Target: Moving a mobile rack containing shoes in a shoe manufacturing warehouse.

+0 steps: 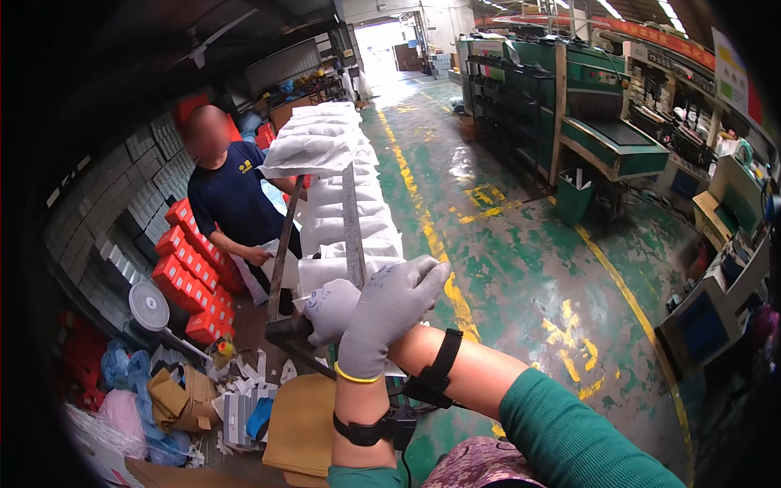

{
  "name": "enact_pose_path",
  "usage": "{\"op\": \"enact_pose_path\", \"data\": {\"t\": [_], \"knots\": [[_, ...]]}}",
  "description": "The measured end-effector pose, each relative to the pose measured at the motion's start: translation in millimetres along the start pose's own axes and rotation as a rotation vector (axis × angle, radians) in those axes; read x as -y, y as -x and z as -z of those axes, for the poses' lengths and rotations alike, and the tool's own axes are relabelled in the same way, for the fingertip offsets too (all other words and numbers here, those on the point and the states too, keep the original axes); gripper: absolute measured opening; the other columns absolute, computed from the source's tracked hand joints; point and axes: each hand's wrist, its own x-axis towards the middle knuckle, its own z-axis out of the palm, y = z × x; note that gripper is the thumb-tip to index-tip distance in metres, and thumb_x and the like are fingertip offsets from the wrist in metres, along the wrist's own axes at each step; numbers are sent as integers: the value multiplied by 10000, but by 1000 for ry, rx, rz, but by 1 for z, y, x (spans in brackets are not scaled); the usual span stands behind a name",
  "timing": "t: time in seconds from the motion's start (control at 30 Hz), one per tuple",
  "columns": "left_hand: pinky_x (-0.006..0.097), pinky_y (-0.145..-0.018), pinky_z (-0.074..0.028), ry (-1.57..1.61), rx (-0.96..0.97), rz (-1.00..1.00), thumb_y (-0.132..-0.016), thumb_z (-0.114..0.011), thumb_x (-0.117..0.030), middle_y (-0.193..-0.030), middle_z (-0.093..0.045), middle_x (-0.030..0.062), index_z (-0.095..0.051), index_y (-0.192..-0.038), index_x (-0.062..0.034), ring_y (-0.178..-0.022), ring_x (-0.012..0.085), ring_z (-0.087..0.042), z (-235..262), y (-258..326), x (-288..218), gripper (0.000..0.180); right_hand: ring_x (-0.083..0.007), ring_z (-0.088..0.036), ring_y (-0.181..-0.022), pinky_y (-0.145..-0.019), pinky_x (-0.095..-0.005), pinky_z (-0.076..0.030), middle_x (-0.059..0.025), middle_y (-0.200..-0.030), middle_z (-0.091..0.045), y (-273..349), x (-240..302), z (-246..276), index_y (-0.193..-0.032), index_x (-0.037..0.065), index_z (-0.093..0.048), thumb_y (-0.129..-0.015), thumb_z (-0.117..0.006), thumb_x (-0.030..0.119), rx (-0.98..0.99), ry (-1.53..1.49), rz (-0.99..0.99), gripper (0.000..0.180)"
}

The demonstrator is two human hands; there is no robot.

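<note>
My forearms cross. My left hand [394, 305], in a grey knit glove with a yellow cuff edge, lies over my right wrist. Its fingers curl toward the right, and whatever is inside them is hidden. My right hand [332, 311], gloved alike, reaches under it to the near corner of a dark metal rack [283, 244]. The right fingers are out of sight, so their grip cannot be told. Rows of white wrapped packets [338, 189] fill the rack just beyond both hands. A black strap with a small device circles each wrist.
Beside the rack's left, a person in a dark shirt [232, 191] holds a white sheet or bag. Red boxes [195, 281], a round grey lid [149, 306] and a brown cardboard stack [301, 423] stand left. Green machinery [602, 122] and a bin [575, 198] stand right, across the yellow-lined floor.
</note>
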Motion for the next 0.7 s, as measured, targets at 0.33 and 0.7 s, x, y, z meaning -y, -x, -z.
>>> {"op": "enact_pose_path", "data": {"t": [0.33, 0.7], "knots": [[313, -644, -475, 9, -10, -22, -946, -464, -352, -705, -631, 107, -660, -1028, 2, -655, 176, -606, 0, 3, 1, 412, -298, -676, -710, -681, -383, -536, -107, -731, -679, -2, 1, -11, -796, 95, -721, -662, -703, 386, -82, -9, -28, 321], [312, -621, -476, 13, -24, -5, -943, -472, -360, -676, -626, 104, -671, -989, 0, -634, 154, -601, 4, -1, 0, 414, -298, -671, -697, -665, -390, -529, -97, -720, -677, -5, 1, -5, -769, 103, -720, -663, -712, 386, -66, 8, 12, 302]]}}
